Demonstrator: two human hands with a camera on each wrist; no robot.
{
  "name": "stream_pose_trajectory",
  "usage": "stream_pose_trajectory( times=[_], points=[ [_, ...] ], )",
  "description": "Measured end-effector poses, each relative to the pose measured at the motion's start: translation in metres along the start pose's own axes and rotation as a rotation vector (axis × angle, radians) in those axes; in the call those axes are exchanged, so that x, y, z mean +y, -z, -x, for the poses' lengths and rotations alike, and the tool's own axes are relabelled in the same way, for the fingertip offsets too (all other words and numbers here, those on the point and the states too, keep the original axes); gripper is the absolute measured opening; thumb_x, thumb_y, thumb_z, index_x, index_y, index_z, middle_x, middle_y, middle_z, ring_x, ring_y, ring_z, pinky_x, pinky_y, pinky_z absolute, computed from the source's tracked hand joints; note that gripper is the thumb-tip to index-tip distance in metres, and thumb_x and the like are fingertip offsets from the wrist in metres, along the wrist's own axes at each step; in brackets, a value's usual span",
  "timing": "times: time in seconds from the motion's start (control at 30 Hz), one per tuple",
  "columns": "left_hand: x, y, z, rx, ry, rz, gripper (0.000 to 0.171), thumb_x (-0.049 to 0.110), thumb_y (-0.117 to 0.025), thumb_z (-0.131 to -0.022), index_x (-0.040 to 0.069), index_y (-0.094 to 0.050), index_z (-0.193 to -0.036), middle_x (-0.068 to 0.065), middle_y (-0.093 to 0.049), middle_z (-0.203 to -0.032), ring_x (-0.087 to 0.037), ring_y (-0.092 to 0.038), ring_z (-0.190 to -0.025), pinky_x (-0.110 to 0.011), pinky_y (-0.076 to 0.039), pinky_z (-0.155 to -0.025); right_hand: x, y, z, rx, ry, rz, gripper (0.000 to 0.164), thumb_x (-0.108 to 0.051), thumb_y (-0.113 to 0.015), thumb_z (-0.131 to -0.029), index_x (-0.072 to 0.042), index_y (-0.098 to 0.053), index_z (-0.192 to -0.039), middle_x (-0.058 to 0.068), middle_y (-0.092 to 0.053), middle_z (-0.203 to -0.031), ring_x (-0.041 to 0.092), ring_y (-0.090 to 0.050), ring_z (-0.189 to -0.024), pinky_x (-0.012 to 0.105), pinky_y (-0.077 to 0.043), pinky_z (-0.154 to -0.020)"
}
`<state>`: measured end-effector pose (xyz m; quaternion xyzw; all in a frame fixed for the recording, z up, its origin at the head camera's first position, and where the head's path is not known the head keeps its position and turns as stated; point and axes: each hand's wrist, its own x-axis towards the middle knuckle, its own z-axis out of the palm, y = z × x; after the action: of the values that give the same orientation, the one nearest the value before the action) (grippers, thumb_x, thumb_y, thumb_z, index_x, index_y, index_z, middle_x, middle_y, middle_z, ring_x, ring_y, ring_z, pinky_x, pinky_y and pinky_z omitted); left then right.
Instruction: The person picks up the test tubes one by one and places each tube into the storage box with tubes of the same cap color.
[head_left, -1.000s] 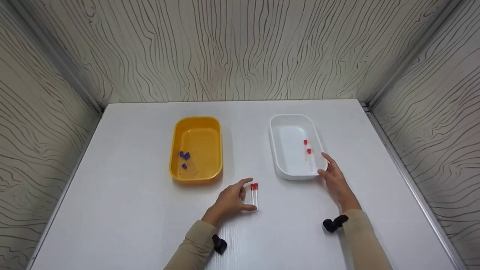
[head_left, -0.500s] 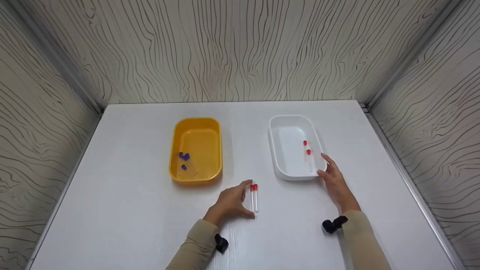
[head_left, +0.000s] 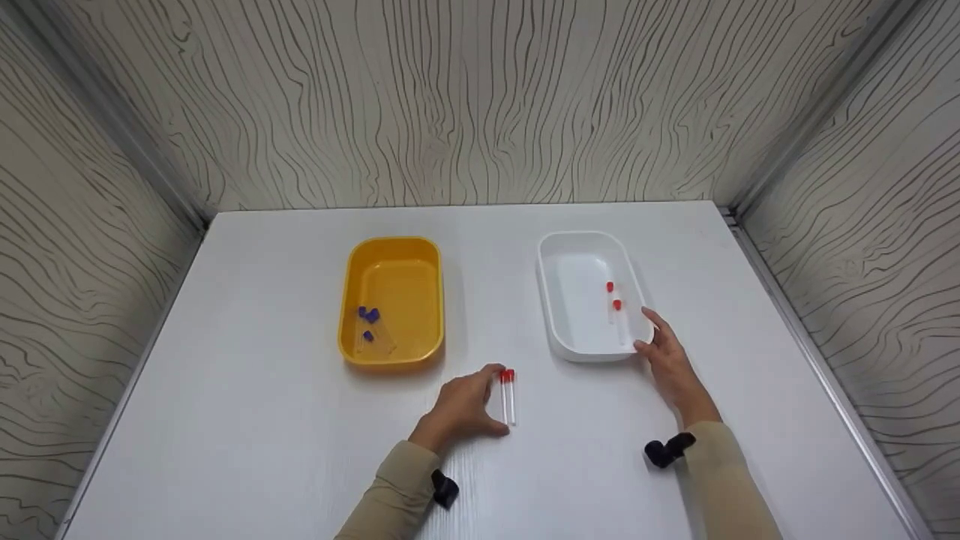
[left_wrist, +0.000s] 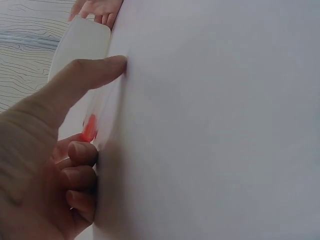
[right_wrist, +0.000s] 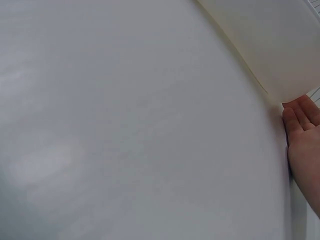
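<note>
Two clear test tubes with red caps lie side by side on the white table. My left hand spans them lengthwise, index fingertip at the caps and thumb at the bottom ends. In the left wrist view, a red cap shows beside the index finger, while the other fingers are curled in. My right hand grips the near right corner of a white tray, thumb on the front rim and index finger along the side. Inside that tray lie two more red-capped test tubes.
Left of centre stands a yellow tray holding several test tubes with blue caps. Wood-grain patterned panels enclose the table at the back and sides.
My left hand's thumb has moved down from over the tubes to their bottom ends, and the index fingertip has come in to the caps. The right hand stays at the white tray.
</note>
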<state>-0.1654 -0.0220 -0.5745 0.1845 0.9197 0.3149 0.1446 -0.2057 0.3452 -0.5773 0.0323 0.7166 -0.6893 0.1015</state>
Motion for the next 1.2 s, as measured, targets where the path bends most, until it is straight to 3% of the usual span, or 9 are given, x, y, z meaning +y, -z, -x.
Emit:
stream_pose_trajectory(
  times=[0.1,0.23,0.33,0.43,0.53,0.63,0.77,0.87,1.2],
  points=[
    [-0.001,0.000,0.000,0.005,-0.005,0.006,0.090,0.037,-0.088,-0.060,0.022,-0.046,-0.139,0.008,-0.046,-0.077,-0.011,-0.044,-0.072,-0.025,-0.039,-0.068,0.001,0.001,-0.001,-0.002,0.002,-0.003,0.071,-0.007,-0.051,-0.098,-0.021,-0.011,-0.155,0.003,0.012,-0.164,0.022,0.007,-0.153,0.017,-0.023,-0.118],
    [-0.001,0.001,0.001,0.005,-0.007,0.030,0.090,0.037,-0.088,-0.060,0.023,-0.046,-0.139,0.008,-0.044,-0.076,-0.010,-0.042,-0.070,-0.024,-0.037,-0.065,0.001,0.001,-0.001,-0.005,0.004,-0.014,0.071,-0.007,-0.051,-0.098,-0.022,-0.012,-0.155,0.003,0.014,-0.164,0.022,0.010,-0.153,0.039,-0.008,-0.125],
    [-0.003,0.002,0.001,0.012,-0.029,0.041,0.090,0.038,-0.088,-0.060,0.022,-0.046,-0.138,0.009,-0.043,-0.075,-0.008,-0.039,-0.066,-0.022,-0.034,-0.061,0.002,0.001,-0.001,-0.004,0.006,-0.018,0.071,-0.008,-0.051,-0.098,-0.023,-0.012,-0.155,0.003,0.016,-0.164,0.022,0.011,-0.153,0.045,-0.004,-0.124],
    [-0.004,0.003,0.000,0.021,-0.064,0.053,0.089,0.038,-0.088,-0.060,0.022,-0.046,-0.137,0.010,-0.042,-0.073,-0.006,-0.036,-0.063,-0.020,-0.030,-0.058,0.003,0.002,-0.001,-0.001,0.008,-0.004,0.070,-0.010,-0.052,-0.098,-0.023,-0.012,-0.155,0.003,0.015,-0.164,0.023,0.010,-0.153,0.030,-0.013,-0.124],
    [-0.005,0.005,-0.001,0.021,-0.088,0.081,0.088,0.038,-0.088,-0.061,0.021,-0.046,-0.137,0.009,-0.043,-0.072,-0.004,-0.034,-0.061,-0.018,-0.028,-0.057,0.004,0.003,-0.001,0.000,0.016,0.005,0.070,-0.011,-0.052,-0.098,-0.023,-0.013,-0.155,0.005,0.014,-0.164,0.025,0.007,-0.153,0.011,-0.027,-0.113],
    [-0.006,0.006,-0.003,0.011,-0.099,0.118,0.088,0.037,-0.088,-0.063,0.020,-0.044,-0.138,0.008,-0.044,-0.073,-0.004,-0.035,-0.062,-0.017,-0.029,-0.058,0.004,0.003,-0.001,-0.004,0.021,0.002,0.070,-0.011,-0.052,-0.098,-0.024,-0.013,-0.155,0.006,0.013,-0.164,0.026,0.007,-0.153,0.006,-0.031,-0.106],
    [-0.005,0.008,-0.005,-0.004,-0.111,0.166,0.089,0.036,-0.088,-0.064,0.019,-0.042,-0.139,0.006,-0.046,-0.076,-0.004,-0.036,-0.064,-0.017,-0.031,-0.059,0.002,0.002,-0.001,0.000,0.007,-0.002,0.070,-0.010,-0.052,-0.098,-0.025,-0.014,-0.155,0.006,0.013,-0.164,0.027,0.006,-0.153,0.028,-0.019,-0.123],
    [-0.004,0.010,-0.007,-0.008,-0.126,0.185,0.090,0.036,-0.088,-0.065,0.018,-0.042,-0.140,0.005,-0.048,-0.077,-0.003,-0.037,-0.065,-0.017,-0.032,-0.060,0.001,0.001,-0.001,0.006,-0.002,-0.016,0.070,-0.009,-0.051,-0.098,-0.024,-0.013,-0.155,0.004,0.013,-0.164,0.024,0.006,-0.154,0.042,-0.007,-0.124],
    [0.009,0.026,-0.013,0.000,-0.135,0.197,0.091,0.039,-0.086,-0.065,0.022,-0.040,-0.142,-0.002,-0.055,-0.084,-0.005,-0.040,-0.068,-0.017,-0.033,-0.061,0.000,0.001,-0.001,-0.001,0.020,-0.074,0.068,-0.004,-0.049,-0.098,-0.020,-0.014,-0.154,0.004,0.017,-0.164,0.024,0.013,-0.153,0.047,0.002,-0.124]
  ],
)
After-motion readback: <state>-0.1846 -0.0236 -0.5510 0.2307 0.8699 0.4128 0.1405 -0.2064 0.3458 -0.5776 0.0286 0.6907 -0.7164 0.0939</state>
